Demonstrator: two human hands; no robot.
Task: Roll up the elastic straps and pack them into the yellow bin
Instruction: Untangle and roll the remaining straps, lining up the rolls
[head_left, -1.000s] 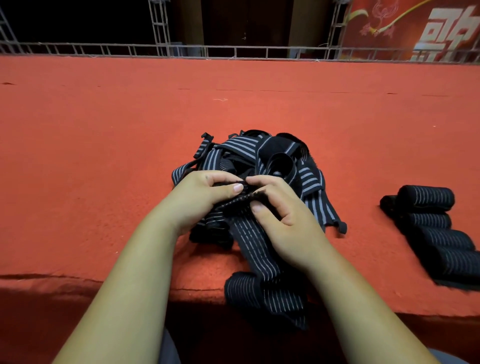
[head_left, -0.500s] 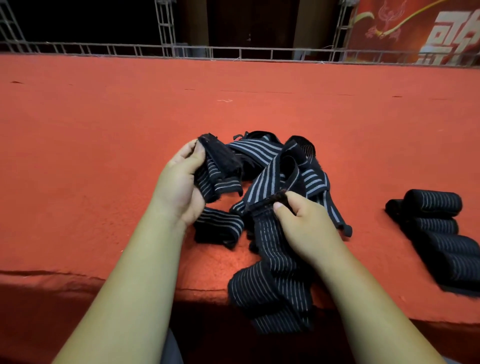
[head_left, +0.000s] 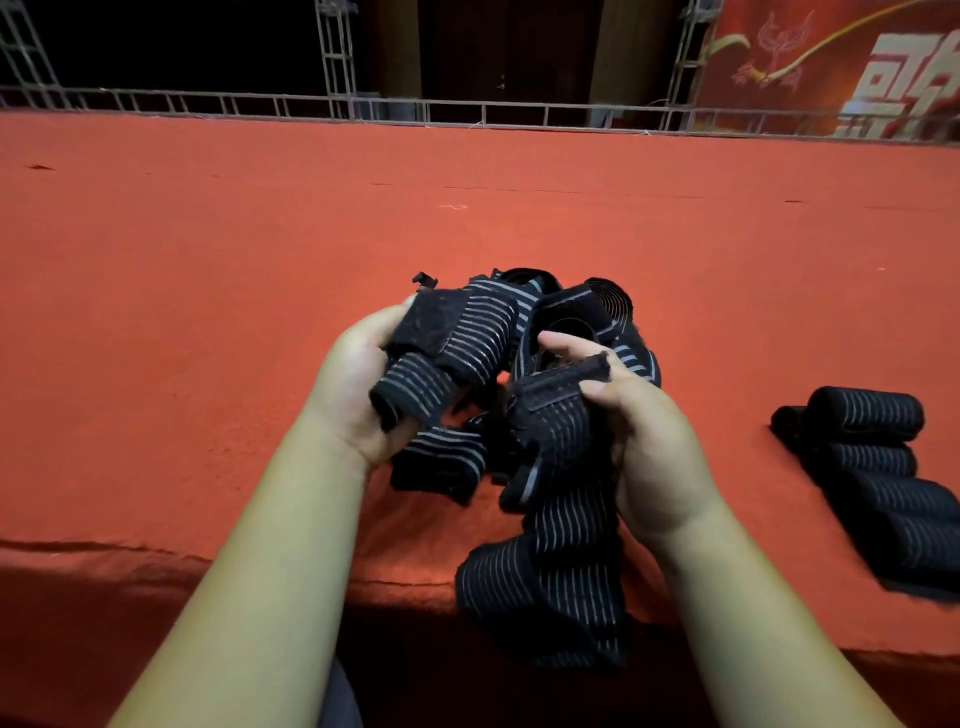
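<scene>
Right of the tangled straps (head_left: 566, 322), rolled straps (head_left: 872, 457) line the carpet (head_left: 208, 312).

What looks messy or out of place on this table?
The loose strap pinched in the right hand droops over the near edge of the table and could slide off. The left hand grips a bunched strap from the tangled pile. The rolls on the right lie tidy. No yellow bin shows.

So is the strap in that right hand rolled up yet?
Not rolled up. The right hand pinches the end of the strap, whose length trails unrolled over the red table edge.
</scene>
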